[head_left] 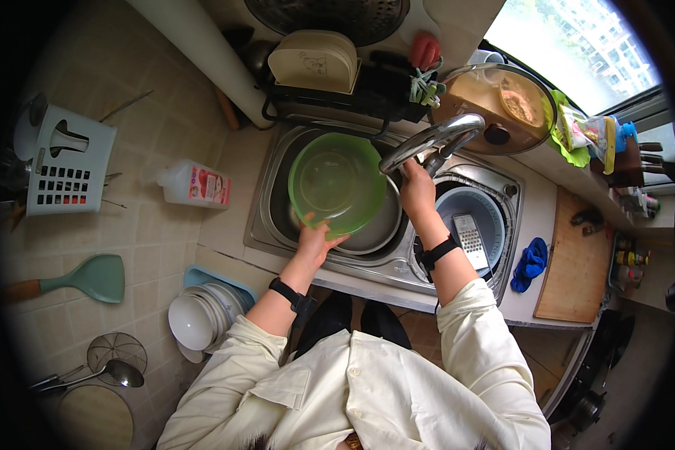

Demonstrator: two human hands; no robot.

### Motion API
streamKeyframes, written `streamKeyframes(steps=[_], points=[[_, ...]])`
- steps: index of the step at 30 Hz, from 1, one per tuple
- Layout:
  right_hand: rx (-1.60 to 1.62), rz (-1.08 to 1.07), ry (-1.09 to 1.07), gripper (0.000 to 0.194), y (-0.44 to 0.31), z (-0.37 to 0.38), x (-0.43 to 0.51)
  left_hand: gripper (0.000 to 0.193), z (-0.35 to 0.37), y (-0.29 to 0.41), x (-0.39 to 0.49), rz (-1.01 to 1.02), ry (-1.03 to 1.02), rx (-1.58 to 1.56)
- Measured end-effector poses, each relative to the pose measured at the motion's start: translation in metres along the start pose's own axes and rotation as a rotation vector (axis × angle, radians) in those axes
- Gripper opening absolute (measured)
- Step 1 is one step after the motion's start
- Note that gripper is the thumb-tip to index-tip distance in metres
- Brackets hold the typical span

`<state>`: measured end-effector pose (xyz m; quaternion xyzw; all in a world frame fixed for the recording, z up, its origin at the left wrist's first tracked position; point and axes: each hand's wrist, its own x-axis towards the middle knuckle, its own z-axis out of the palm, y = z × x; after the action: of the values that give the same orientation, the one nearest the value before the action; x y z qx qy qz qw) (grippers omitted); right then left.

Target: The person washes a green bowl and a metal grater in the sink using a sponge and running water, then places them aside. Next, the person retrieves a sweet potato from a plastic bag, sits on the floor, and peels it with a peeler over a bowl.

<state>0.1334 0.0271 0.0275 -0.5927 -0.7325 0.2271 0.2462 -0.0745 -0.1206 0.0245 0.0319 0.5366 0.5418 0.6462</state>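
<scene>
A translucent green plastic bowl (337,183) is over the left basin of the steel sink (371,264). My left hand (315,242) grips its near rim, the fingers showing through the plastic. Beneath the bowl, a metal pan (391,228) sits in the basin. My right hand (418,188) is on the chrome faucet (433,140) beside its lever, fingertips partly hidden by the curved spout. In the right basin, a blue-grey plastic basin (467,197) stands in a wire basket and holds a metal grater (471,239). I cannot make out any running water.
A black rack with cutting boards (314,62) stands behind the sink. Left are a plastic jug (194,184) and stacked bowls (194,320). Right are a blue cloth (530,264), a wooden board (574,259) and a glass lid (492,107). Utensils hang on the tiled wall.
</scene>
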Motion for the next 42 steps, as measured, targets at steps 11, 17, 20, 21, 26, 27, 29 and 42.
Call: streamKeyframes(steps=[11, 17, 20, 21, 26, 27, 29, 42], points=[[0.605, 0.628, 0.156, 0.041, 0.001, 0.025, -0.046, 0.058, 0.005, -0.031, 0.018, -0.044, 0.034, -0.446], [1.577, 0.864, -0.276, 0.046, -0.037, 0.077, -0.104, 0.055, 0.015, -0.059, 0.026, 0.153, 0.124, -0.37], [1.546, 0.848, -0.358, 0.047, -0.052, 0.083, -0.111, 0.052, 0.015, -0.068, 0.021, 0.248, 0.168, -0.28], [1.348, 0.845, -0.339, 0.048, -0.055, 0.086, -0.11, 0.052, 0.015, -0.07, 0.019, 0.187, 0.166, -0.299], [0.4, 0.603, -0.271, 0.045, -0.052, 0.094, -0.108, 0.055, 0.019, -0.07, 0.005, 0.101, 0.252, -0.308], [0.272, 0.557, -0.29, 0.044, -0.048, 0.096, -0.106, 0.056, 0.02, -0.068, 0.002, 0.139, 0.288, -0.275], [0.17, 0.479, -0.323, 0.042, -0.041, 0.096, -0.1, 0.056, 0.019, -0.057, -0.002, 0.106, 0.265, -0.274], [0.002, 0.161, -0.317, 0.031, 0.021, 0.054, -0.027, 0.034, -0.018, 0.033, -0.011, -0.209, -0.049, 0.258]])
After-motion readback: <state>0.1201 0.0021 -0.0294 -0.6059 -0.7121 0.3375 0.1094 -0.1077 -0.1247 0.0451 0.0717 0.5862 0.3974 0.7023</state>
